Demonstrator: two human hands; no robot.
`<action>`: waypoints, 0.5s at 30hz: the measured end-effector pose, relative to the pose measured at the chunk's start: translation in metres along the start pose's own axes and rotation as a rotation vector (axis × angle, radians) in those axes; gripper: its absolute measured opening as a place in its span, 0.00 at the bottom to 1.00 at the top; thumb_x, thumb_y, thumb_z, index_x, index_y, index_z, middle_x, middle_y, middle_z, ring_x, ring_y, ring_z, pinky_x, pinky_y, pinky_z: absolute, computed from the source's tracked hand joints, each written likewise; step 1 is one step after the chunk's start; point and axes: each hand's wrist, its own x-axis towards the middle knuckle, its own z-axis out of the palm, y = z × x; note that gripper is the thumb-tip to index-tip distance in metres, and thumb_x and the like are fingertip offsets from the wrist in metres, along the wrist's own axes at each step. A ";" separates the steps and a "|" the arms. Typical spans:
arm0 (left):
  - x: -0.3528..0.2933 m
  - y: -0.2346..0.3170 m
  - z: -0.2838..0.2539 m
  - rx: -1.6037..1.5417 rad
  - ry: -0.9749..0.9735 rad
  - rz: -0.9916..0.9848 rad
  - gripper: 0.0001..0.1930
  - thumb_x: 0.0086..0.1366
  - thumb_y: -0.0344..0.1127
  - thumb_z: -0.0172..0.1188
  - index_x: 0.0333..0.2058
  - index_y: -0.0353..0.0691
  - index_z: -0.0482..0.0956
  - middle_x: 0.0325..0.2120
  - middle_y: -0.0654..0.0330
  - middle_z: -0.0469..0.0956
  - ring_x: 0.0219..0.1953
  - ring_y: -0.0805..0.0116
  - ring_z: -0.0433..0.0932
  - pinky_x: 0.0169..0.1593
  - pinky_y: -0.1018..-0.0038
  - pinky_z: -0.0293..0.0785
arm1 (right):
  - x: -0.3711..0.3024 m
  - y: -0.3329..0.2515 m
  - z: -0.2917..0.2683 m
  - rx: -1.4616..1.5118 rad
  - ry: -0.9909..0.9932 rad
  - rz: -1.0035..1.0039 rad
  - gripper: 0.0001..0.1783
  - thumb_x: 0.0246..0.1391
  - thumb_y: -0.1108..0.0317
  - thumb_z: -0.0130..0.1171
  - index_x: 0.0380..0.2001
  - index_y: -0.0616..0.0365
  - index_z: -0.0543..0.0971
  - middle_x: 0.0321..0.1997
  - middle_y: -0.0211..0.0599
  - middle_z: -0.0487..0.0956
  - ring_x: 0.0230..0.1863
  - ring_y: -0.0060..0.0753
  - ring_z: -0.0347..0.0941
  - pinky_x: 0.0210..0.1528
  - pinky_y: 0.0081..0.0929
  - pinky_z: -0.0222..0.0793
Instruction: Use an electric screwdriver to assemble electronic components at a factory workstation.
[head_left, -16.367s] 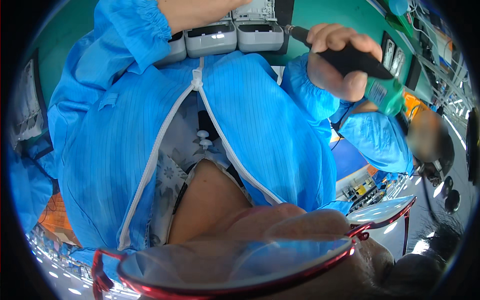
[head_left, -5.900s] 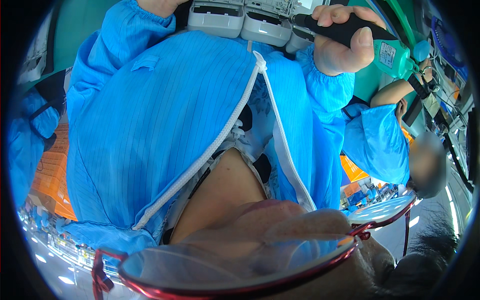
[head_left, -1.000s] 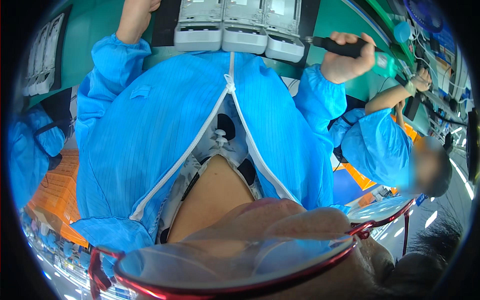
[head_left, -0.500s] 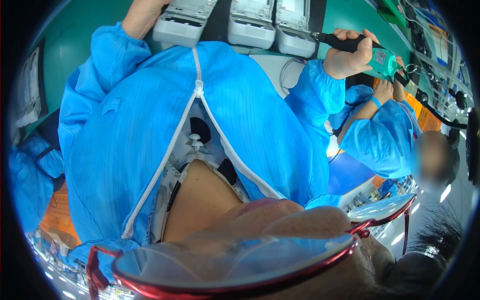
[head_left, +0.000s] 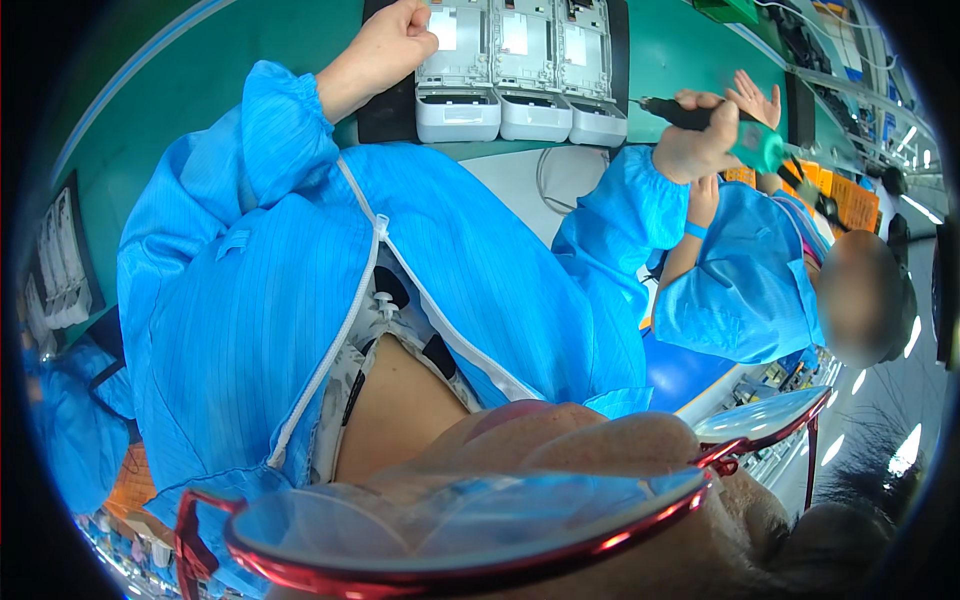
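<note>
Three light grey plastic housings [head_left: 458,115], [head_left: 530,116], [head_left: 597,122] sit side by side, their open trays turned up. My left hand [head_left: 392,45] is closed with curled fingers at the left edge of the leftmost housing; whether anything is inside the fingers is hidden. In my right hand [head_left: 698,142] is a green and black electric screwdriver [head_left: 757,146]. Its thin bit points left, just off the rightmost housing. A cord hangs from the tool's rear end.
A black mat [head_left: 388,118] lies under the housings on the green table [head_left: 300,35]. Close on the right, a co-worker in a blue smock [head_left: 745,285] holds up an open hand [head_left: 756,98]. More housings [head_left: 62,265] stand at far left, near another blue-clad person [head_left: 80,425].
The leftmost housing has come right, closing its gap to the other two. My left hand has left its front end and curled closed. My right hand still grips the screwdriver.
</note>
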 end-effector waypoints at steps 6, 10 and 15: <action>-0.028 0.052 -0.018 -0.162 0.042 -0.103 0.10 0.69 0.38 0.59 0.33 0.41 0.71 0.25 0.71 0.66 0.28 0.80 0.63 0.32 0.76 0.62 | 0.009 -0.027 0.001 0.291 0.052 0.150 0.19 0.61 0.51 0.57 0.40 0.57 0.77 0.25 0.37 0.74 0.23 0.35 0.70 0.30 0.41 0.72; -0.057 0.066 -0.054 -0.519 0.109 -0.156 0.15 0.70 0.45 0.63 0.38 0.37 0.78 0.27 0.71 0.68 0.29 0.80 0.64 0.32 0.79 0.62 | -0.002 -0.047 0.034 0.444 -0.048 0.410 0.17 0.58 0.48 0.61 0.42 0.48 0.80 0.28 0.34 0.76 0.26 0.31 0.69 0.33 0.37 0.70; -0.112 0.042 -0.155 -0.967 0.355 -0.231 0.19 0.73 0.45 0.54 0.22 0.49 0.65 0.18 0.72 0.55 0.20 0.78 0.52 0.25 0.75 0.51 | -0.015 -0.073 0.125 0.487 -0.361 0.646 0.18 0.63 0.56 0.65 0.48 0.55 0.78 0.34 0.38 0.78 0.37 0.35 0.74 0.55 0.46 0.71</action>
